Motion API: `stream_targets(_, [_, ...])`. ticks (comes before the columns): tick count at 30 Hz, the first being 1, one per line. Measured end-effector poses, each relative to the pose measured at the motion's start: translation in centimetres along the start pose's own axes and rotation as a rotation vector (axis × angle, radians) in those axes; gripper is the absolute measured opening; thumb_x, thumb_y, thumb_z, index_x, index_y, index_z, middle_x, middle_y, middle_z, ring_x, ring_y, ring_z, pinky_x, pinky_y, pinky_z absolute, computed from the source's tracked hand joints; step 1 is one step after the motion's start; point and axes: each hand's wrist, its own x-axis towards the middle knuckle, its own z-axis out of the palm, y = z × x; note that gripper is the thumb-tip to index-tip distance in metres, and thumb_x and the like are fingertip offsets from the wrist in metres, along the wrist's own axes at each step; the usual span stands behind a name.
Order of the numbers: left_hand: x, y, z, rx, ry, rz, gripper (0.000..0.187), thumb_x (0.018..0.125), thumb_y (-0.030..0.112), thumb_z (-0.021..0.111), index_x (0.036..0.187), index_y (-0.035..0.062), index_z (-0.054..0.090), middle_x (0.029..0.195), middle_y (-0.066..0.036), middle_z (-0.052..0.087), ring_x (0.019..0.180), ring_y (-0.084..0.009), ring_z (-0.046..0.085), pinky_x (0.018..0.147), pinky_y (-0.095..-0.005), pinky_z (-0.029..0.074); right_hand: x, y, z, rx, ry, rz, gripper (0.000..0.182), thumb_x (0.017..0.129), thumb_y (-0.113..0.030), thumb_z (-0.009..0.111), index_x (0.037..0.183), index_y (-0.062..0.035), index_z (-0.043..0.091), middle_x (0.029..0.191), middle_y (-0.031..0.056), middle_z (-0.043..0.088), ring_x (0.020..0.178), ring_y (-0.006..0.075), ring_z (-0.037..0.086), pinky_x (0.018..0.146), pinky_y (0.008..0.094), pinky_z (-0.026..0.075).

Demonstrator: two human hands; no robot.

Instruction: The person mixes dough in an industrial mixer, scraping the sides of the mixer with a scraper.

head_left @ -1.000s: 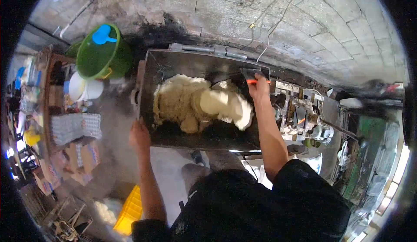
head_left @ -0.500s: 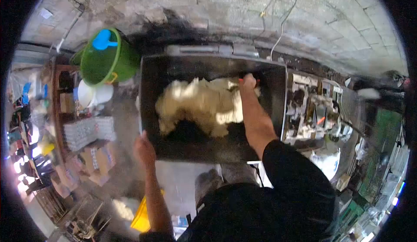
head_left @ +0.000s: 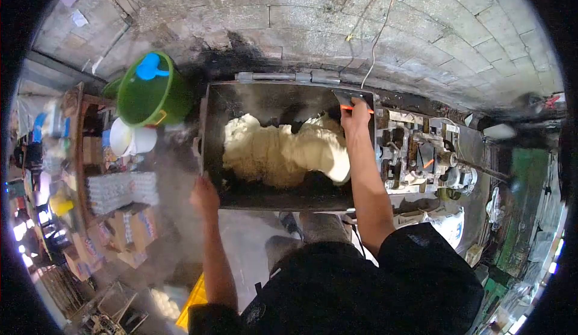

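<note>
A pale, lumpy mass of dough [head_left: 271,154] lies in a dark metal trough [head_left: 283,201]. My right hand [head_left: 360,113] is closed around the orange handle of a scraper [head_left: 344,98]. Its dark flat blade points up at the trough's back right corner, apart from the dough. At the trough's front left corner, my left hand [head_left: 205,196] is curled over the rim, with its fingertips partly hidden.
A green bucket [head_left: 137,103] with a blue scoop [head_left: 150,67] stands at the back left, near a white bucket [head_left: 139,139]. Stacked egg trays [head_left: 123,187] sit left. Machinery [head_left: 418,154] adjoins the trough's right side, below a block wall [head_left: 313,28].
My right hand has risen from the dough's right end to the back right corner, and the scraper blade now shows. My left hand stays at the rim. The view has shifted slightly.
</note>
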Motion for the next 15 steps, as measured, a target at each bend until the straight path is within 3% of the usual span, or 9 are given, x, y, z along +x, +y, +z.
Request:
stream_targets(4, [0.4,-1.3,1.6,-0.056,0.058,0.052,0.04,0.097,0.033,0.048,0.112,-0.0011,0.061,0.094,-0.025,0.064,0.083,-0.0409,0.062,0.069,-0.0495,0.047,-0.8,1.4,-0.1,0.021,0.027,0.017,0.016,0.084,0.004,0.055,0.099,-0.0011,0.056,0.093,0.0096,0.061,0.082,0.0229,0.063,0.068,0.0381,0.056])
stream_targets(6, [0.2,-0.2,0.1,-0.112,-0.055,-0.05,0.039,0.098,0.032,0.046,0.112,-0.0005,0.061,0.094,-0.025,0.063,0.084,-0.0411,0.061,0.069,-0.0487,0.046,-1.2,3.0,-0.3,0.004,-0.026,0.03,0.016,0.085,0.003,0.054,0.1,-0.0026,0.057,0.092,0.0089,0.061,0.082,0.0223,0.063,0.069,0.0369,0.055])
stream_targets(7, [0.3,0.4,-0.3,-0.14,-0.108,-0.102,0.038,0.098,0.032,0.046,0.111,-0.0003,0.061,0.094,-0.026,0.063,0.085,-0.0412,0.06,0.069,-0.0483,0.046,-0.8,4.7,-0.5,-0.05,0.051,0.002,0.019,0.084,0.003,0.055,0.102,-0.0027,0.058,0.098,0.0078,0.062,0.085,0.0224,0.065,0.073,0.0338,0.057])
stream_targets(9, [0.0,-0.2,1.1,-0.154,0.119,0.081,0.032,0.097,0.029,0.05,0.092,-0.0002,0.06,0.081,-0.024,0.06,0.071,-0.0411,0.058,0.06,-0.0487,0.044,4.1,9.9,-1.8,-0.104,0.235,-0.016,0.021,0.08,0.001,0.062,0.1,-0.0038,0.059,0.097,0.0076,0.063,0.079,0.0205,0.063,0.068,0.0339,0.054])
stream_targets(10, [-0.1,-0.6,1.5,-0.154,0.232,0.176,0.032,0.096,0.028,0.052,0.083,-0.0002,0.059,0.074,-0.023,0.058,0.065,-0.041,0.057,0.055,-0.0488,0.042,9.9,14.8,-4.1,-0.108,0.271,-0.07,0.022,0.078,0.0,0.064,0.098,-0.0044,0.06,0.095,0.0071,0.063,0.077,0.02,0.062,0.066,0.0343,0.053])
stream_targets(11, [0.0,-0.4,1.3,-0.202,0.189,0.163,0.032,0.096,0.029,0.051,0.084,0.0003,0.059,0.075,-0.023,0.059,0.065,-0.0412,0.058,0.055,-0.049,0.042,21.6,20.6,-8.9,-0.097,0.298,-0.039,0.021,0.074,-0.003,0.068,0.094,-0.0045,0.061,0.094,0.008,0.063,0.077,0.0203,0.061,0.065,0.0365,0.053])
stream_targets(13, [-0.1,0.6,-0.1,-0.28,0.111,0.103,0.032,0.096,0.03,0.051,0.086,0.0012,0.061,0.076,-0.024,0.06,0.067,-0.0416,0.058,0.055,-0.0495,0.043,17.1,20.4,-7.5,-0.246,0.101,-0.019,0.023,0.079,-0.014,0.065,0.098,-0.0027,0.059,0.085,0.007,0.061,0.072,0.0192,0.06,0.062,0.0335,0.052])
stream_targets(14, [-0.1,1.6,-1.1,-0.138,0.048,-0.036,0.033,0.096,0.032,0.05,0.089,0.0021,0.062,0.079,-0.025,0.061,0.071,-0.0434,0.059,0.057,-0.0496,0.044,14.6,20.3,-7.6,-0.321,0.003,0.0,0.026,0.082,-0.019,0.064,0.1,-0.0017,0.058,0.08,0.0065,0.061,0.069,0.0187,0.06,0.06,0.032,0.052])
stream_targets(15, [0.1,0.7,-0.5,-0.111,0.035,-0.022,0.035,0.097,0.033,0.048,0.09,0.0016,0.062,0.08,-0.025,0.061,0.075,-0.0443,0.06,0.06,-0.0501,0.044,13.4,19.5,-7.1,-0.392,0.01,0.0,0.025,0.081,-0.017,0.064,0.1,-0.0009,0.058,0.083,0.0073,0.061,0.071,0.0193,0.06,0.061,0.0331,0.051])
